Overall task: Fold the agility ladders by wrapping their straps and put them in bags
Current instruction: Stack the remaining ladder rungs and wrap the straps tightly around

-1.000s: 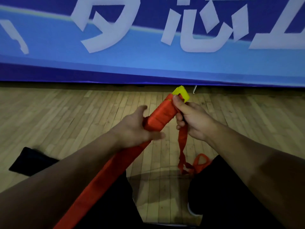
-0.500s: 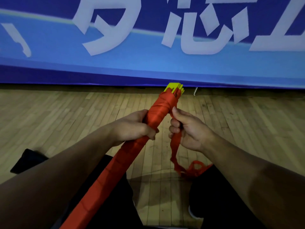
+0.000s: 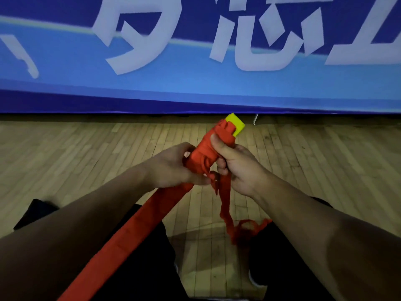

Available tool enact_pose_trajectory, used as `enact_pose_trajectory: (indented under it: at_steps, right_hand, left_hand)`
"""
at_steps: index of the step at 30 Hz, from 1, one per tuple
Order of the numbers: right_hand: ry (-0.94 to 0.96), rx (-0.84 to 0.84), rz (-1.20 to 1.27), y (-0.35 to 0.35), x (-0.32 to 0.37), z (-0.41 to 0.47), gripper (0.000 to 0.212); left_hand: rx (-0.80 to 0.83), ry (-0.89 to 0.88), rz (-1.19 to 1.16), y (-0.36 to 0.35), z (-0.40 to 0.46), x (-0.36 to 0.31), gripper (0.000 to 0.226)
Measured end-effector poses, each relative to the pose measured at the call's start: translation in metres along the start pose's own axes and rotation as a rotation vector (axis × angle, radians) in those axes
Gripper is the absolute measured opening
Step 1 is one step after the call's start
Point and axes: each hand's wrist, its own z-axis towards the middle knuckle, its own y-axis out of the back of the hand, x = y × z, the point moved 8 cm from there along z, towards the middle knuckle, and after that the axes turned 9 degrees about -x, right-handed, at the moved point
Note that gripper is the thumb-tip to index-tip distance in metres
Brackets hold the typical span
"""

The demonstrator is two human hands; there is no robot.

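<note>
A bundled agility ladder (image 3: 134,227) wrapped in red strap runs from the lower left up to the centre, its yellow rung ends (image 3: 235,124) sticking out at the top. My left hand (image 3: 173,168) grips the bundle from the left, just below the top. My right hand (image 3: 236,168) holds the upper end, thumb pressed on the wrapped red strap. The loose red strap tail (image 3: 225,205) hangs from between my hands down to a tangle (image 3: 247,228) over my right knee.
A blue banner (image 3: 195,83) with large white characters stands along the far edge of the wooden floor (image 3: 86,153). A black bag (image 3: 35,210) lies on the floor at the left, partly behind my left arm. My dark-trousered knees fill the bottom.
The bundle's top has turned and moved slightly right. My right hand has risen from the hanging strap to the bundle's upper end, bringing the strap round it. My left hand stays round the bundle.
</note>
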Motion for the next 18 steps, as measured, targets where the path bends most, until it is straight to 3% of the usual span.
enact_pose_trajectory:
  at_steps: [3, 5, 9, 13, 15, 18]
  right_hand:
    - [0.066, -0.082, -0.020, -0.003, 0.003, 0.003, 0.027]
    - [0.092, -0.044, -0.036, -0.006, 0.008, 0.002, 0.027]
    - [-0.031, 0.162, -0.055, -0.009, 0.010, -0.002, 0.038]
    - [-0.043, 0.140, -0.014, 0.000, 0.014, 0.000, 0.045]
    - [0.028, 0.032, -0.103, 0.009, 0.015, 0.002, 0.048]
    - [0.138, -0.129, -0.375, 0.026, 0.018, 0.006, 0.057]
  left_hand:
    - [-0.158, -0.073, 0.279, -0.004, -0.001, -0.006, 0.087]
    - [-0.205, -0.056, 0.279, 0.001, 0.001, -0.004, 0.073]
    - [0.018, 0.004, -0.317, 0.002, 0.001, -0.007, 0.032]
    - [0.161, 0.118, -0.617, -0.022, -0.007, -0.012, 0.036]
    - [0.199, 0.083, -0.509, -0.031, -0.009, -0.016, 0.054]
    - [0.146, -0.044, -0.047, -0.034, -0.007, -0.017, 0.088]
